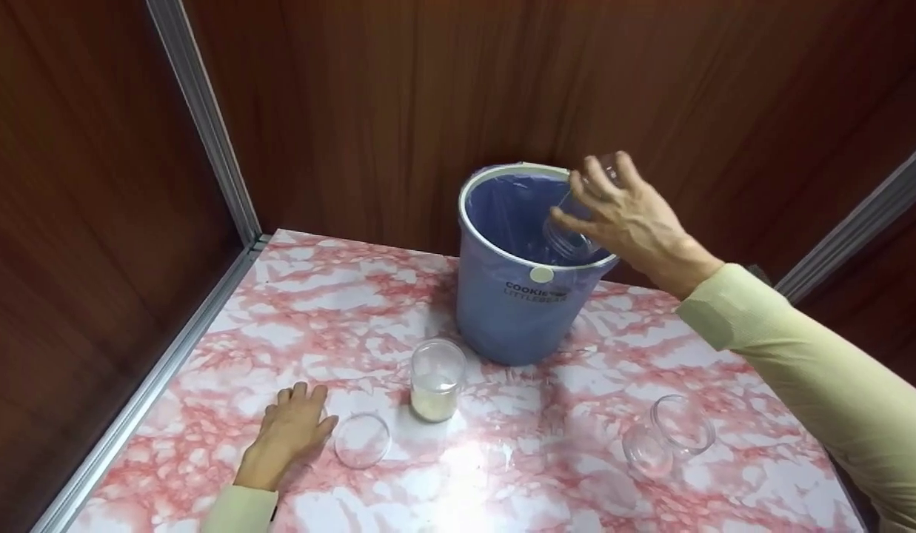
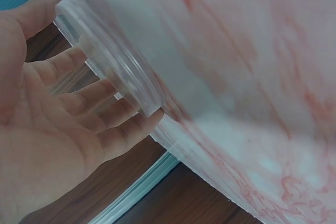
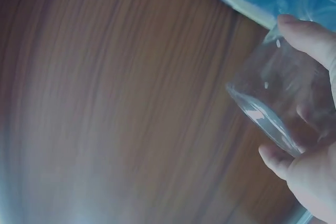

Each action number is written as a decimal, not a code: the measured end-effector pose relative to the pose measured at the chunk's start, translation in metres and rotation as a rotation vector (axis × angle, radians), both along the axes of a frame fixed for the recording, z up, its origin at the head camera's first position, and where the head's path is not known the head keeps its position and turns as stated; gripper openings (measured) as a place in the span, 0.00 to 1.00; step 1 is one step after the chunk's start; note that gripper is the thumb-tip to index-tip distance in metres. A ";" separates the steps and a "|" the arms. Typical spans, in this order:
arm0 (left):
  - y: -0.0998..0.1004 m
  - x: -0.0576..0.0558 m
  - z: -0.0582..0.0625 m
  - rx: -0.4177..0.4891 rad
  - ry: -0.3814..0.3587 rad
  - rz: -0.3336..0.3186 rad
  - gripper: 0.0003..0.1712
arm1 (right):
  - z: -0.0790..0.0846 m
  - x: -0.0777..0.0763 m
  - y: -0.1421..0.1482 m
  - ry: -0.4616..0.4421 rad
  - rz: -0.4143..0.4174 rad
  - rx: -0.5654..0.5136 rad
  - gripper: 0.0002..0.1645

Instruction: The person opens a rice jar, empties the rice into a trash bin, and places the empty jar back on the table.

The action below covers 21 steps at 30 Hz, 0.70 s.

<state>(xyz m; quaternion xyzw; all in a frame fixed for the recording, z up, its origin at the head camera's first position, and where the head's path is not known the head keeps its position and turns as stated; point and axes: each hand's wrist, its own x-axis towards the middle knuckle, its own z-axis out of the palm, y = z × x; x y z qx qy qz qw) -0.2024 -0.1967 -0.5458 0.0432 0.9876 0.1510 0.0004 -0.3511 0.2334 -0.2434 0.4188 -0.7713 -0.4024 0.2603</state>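
My right hand (image 1: 626, 215) grips a clear plastic jar (image 3: 283, 82) over the bin, fingers round its sides. The jar is tilted, its mouth rim down inside the opening of the blue bin (image 1: 520, 318). A few white specks cling to its wall in the right wrist view. Down at the left of the table, my left hand (image 1: 291, 429) lies with loosely extended fingers, its thumb close beside a clear round lid (image 1: 363, 442). Through the clear lid (image 2: 113, 51) some fingertips show in the left wrist view. A clear jar with pale contents (image 1: 433, 400) stands between lid and bin.
Another clear, uncovered jar (image 1: 650, 451) is at the right of the table, below the right forearm. The marbled red-and-white tabletop (image 1: 317, 296) meets brown wood-grain panels (image 1: 354, 111) behind and at the sides. A clear liner covers the bin's pale rim.
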 end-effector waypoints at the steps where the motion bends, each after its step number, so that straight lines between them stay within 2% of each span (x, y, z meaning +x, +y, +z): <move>1: 0.000 0.000 0.000 0.007 0.003 -0.006 0.24 | -0.001 -0.001 -0.001 0.005 0.009 0.021 0.46; 6: 0.001 0.000 0.000 0.026 -0.001 -0.020 0.23 | -0.004 -0.004 -0.003 0.046 0.017 0.081 0.47; 11: 0.000 0.001 -0.001 0.036 0.001 -0.018 0.23 | -0.004 -0.003 -0.002 0.030 0.010 0.124 0.44; 21: -0.004 0.004 -0.003 0.038 0.000 -0.008 0.24 | -0.004 -0.003 -0.003 0.050 0.050 0.045 0.41</move>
